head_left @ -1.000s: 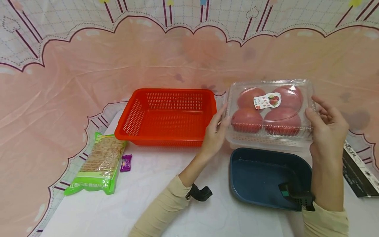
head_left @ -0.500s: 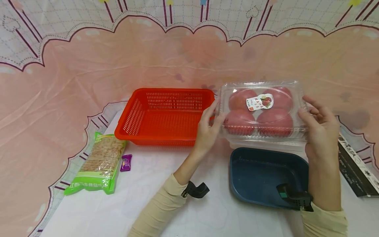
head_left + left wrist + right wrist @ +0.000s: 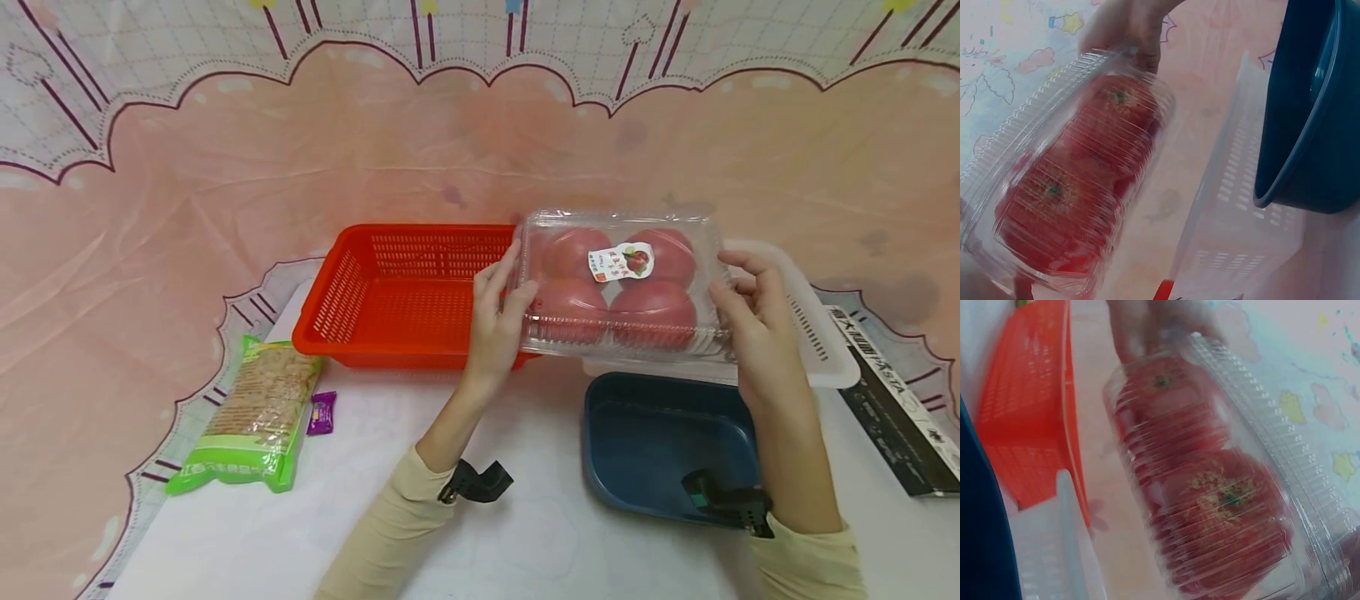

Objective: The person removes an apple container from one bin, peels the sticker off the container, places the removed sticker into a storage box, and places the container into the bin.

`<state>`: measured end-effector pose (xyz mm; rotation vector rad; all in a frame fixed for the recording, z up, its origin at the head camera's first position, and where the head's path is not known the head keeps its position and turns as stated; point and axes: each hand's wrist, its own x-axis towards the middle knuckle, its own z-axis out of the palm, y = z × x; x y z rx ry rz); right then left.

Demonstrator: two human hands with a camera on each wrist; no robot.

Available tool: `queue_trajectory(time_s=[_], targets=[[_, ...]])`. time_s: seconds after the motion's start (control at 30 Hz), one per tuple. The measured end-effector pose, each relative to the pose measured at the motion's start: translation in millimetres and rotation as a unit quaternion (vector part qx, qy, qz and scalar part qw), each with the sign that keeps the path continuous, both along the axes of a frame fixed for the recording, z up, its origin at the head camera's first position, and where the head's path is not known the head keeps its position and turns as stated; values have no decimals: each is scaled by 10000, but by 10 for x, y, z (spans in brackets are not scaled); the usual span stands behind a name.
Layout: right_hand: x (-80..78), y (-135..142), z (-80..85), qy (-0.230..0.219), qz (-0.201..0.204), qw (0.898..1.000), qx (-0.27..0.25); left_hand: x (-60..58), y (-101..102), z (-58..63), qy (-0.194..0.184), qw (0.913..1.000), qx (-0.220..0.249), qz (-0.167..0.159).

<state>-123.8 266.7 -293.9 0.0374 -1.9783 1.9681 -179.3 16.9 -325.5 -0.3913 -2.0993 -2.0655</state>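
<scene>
Basically, left hand [image 3: 495, 327] and right hand [image 3: 767, 325] grip opposite ends of the clear clamshell [image 3: 611, 291] of red apples [image 3: 654, 315], raised near the red perforated basket [image 3: 397, 360] (probably weighty, slick, flexible, bruise-prone), so supporting both ends low looks safest.

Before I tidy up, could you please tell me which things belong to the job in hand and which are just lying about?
In use: the fruit pack, held between the left hand and right hand; perhaps the red basket and white basket nearby.

Apparently lying about: blue tub, green bag, purple packet, black box.
</scene>
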Motion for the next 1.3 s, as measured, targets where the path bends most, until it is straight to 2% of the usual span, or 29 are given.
queue_trajectory(time_s=[0.2,0.4,0.53,0.8,1.03,1.3], targets=[[5,-80,-15,-125,7,9988,470,43,-115,39,-34,10000,14,-27],[16,-117,-21,-121,139,9964,826,106,-187,149,4,9999,119,31],[24,-144,-24,-32,230,9968,764,174,-216,241,11,9995,296,74],[64,-231,6,-298,329,9962,751,318,-349,365,-117,9994,319,78],[114,-312,32,-438,593,9901,1194,446,-526,324,-173,9996,38,211],[176,-411,21,-724,1123,9698,2043,547,-753,272,-417,9982,-383,201]])
